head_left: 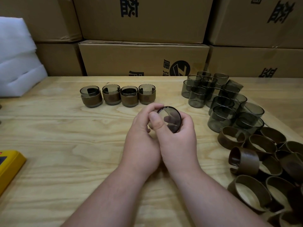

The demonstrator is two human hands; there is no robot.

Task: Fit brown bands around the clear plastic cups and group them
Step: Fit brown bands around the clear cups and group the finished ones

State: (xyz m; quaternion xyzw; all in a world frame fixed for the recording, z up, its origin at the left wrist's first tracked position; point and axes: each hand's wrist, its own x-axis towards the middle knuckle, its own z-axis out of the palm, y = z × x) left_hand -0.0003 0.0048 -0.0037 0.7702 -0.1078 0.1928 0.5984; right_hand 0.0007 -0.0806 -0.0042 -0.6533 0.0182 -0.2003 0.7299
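Smoky clear plastic fills my grip: a short round tinted cup [170, 119], tipped on its side with its dark rim turned toward me, held above the pale plywood tabletop [65, 136]. My right hand [177, 138] wraps round its far side, thumb pressed on the near edge of the rim, while my left hand [142, 136] pinches the top of the rim with curled fingertips. My hands touch each other at the heels. Whether a band sits on this cup I cannot tell, since my fingers cover its wall.

Beyond my hands, a row of four finished cups with brown leather-like bands [117, 95] stands upright, side by side and touching. To the right, a tight cluster of bare smoky plastic cups [219, 99] stands on the table, one at the back lying tilted. Just nearer than that cluster, a heap of loose brown bands [262, 164] spreads toward the right edge, some upright as rings, some on their sides.

At the left edge lies a yellow box [9, 166], and behind it white foam sheets [16, 59]. Stacked brown cardboard cartons [142, 59] with dark printing wall off the back of the table.
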